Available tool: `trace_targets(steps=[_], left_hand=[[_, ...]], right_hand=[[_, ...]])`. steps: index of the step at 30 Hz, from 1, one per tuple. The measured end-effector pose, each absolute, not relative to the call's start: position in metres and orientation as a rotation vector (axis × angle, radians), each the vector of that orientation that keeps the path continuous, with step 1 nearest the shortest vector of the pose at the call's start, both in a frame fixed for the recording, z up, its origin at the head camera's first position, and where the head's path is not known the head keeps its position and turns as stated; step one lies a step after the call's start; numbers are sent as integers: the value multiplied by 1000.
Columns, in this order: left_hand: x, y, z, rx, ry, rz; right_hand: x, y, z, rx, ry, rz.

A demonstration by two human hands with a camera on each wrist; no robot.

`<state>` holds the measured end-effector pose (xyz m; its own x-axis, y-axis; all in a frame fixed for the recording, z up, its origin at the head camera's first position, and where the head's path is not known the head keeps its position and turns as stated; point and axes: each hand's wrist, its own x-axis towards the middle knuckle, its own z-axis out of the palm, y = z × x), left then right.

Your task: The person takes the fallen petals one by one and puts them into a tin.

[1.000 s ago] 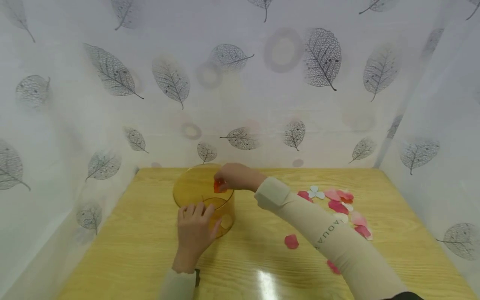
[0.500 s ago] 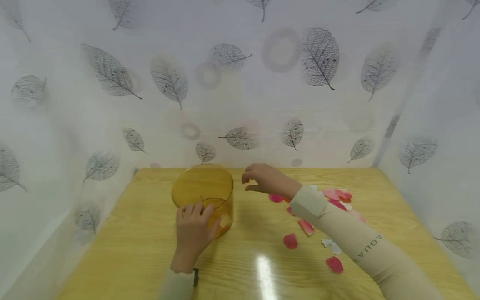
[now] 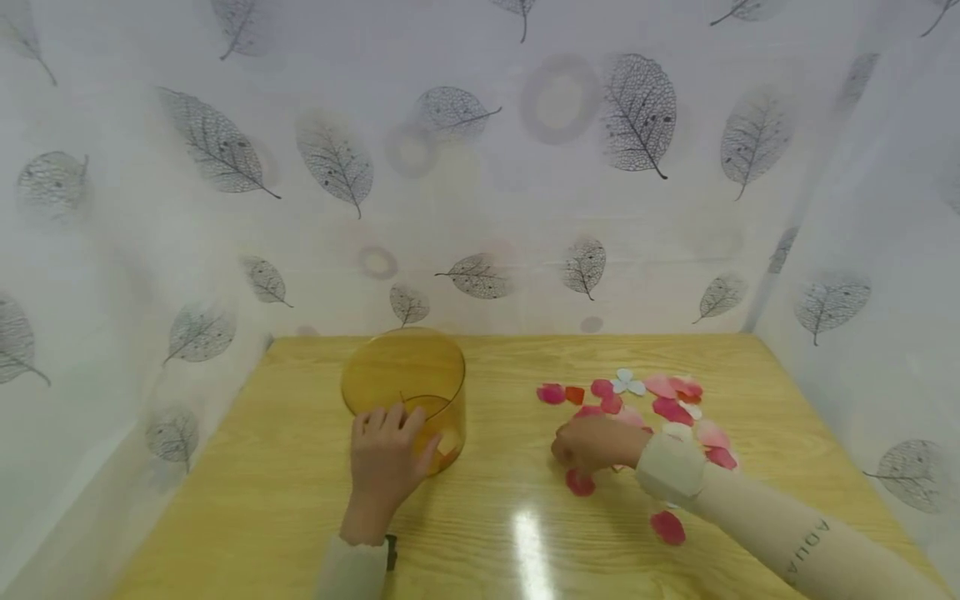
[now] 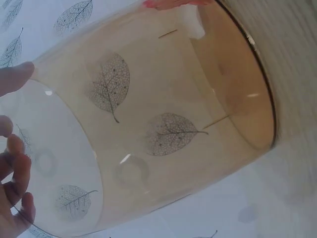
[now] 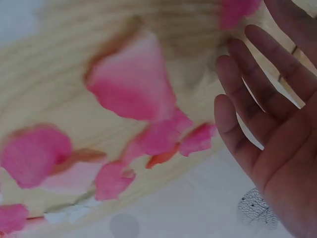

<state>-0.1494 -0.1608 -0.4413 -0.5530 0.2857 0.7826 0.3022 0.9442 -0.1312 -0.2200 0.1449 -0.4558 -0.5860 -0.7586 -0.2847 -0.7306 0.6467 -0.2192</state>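
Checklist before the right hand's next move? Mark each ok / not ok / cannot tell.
1. Container upright: ok. The amber container stands on the table.
2. Container steadied: ok. The left hand has its fingers over the near rim.
3. Opening unblocked: ok. Only the left hand is at the rim.
4. Right hand low over the petals: ok. The right hand is just by a pink petal.
5. Fingertips touching that petal: cannot tell. The views don't settle contact.
6. All petals inside: not ok. Many loose petals lie on the table.
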Motion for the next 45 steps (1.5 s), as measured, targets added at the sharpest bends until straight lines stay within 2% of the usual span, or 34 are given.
trace_targets(steps=[10,19,25,33,45], left_hand=[[-150,-163,-439,-424,-2223,-25],[-149,-161,-439,-413,-2245,-34],[-147,-161,-437,-411,-2284,-35],[-147,-170,-431,-509,-2292,69],[-137,-178,-416,-491,-2597,27]], right_hand=[[-216,151,-465,-1227,2527,-112],[-217,151,-464,-1087,2495,-151],[-217,150,-463,-1085,2506,-149],[-216,149,-464,-1128,2508,-160],[-218,151,-467,-1120,2507,-151]])
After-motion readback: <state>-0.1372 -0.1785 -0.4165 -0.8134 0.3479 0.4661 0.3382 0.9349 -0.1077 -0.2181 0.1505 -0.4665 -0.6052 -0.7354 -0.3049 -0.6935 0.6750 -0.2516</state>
